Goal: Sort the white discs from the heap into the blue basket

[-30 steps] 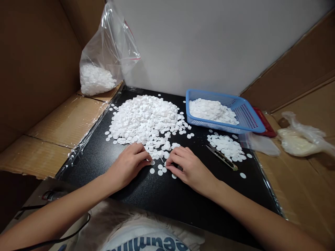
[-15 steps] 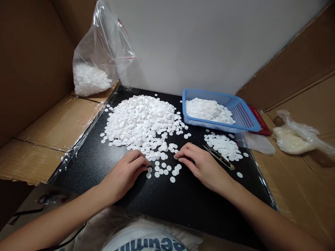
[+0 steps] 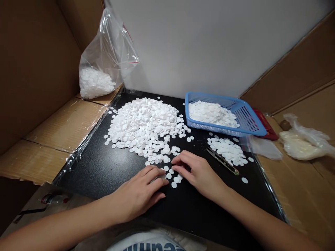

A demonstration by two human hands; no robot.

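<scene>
A large heap of white discs covers the middle of the black table. My left hand is low over the table, fingers apart and curved, over some loose discs in front of the heap. Nothing shows in its grip. Just right of it, my right hand has thumb and fingertips apart at the edge of the same loose discs, holding nothing that I can see. A smaller pile of discs lies beyond my right hand, beside metal thread snips.
A blue basket with white discs stands at the back right, beside a red object. A clear bag of white pieces stands at the back left. Another plastic bag lies on cardboard at the right.
My left hand has moved right and nearer to me, now covering some of the loose discs. My right hand has shifted slightly left and nearer. The view has tilted a little.
</scene>
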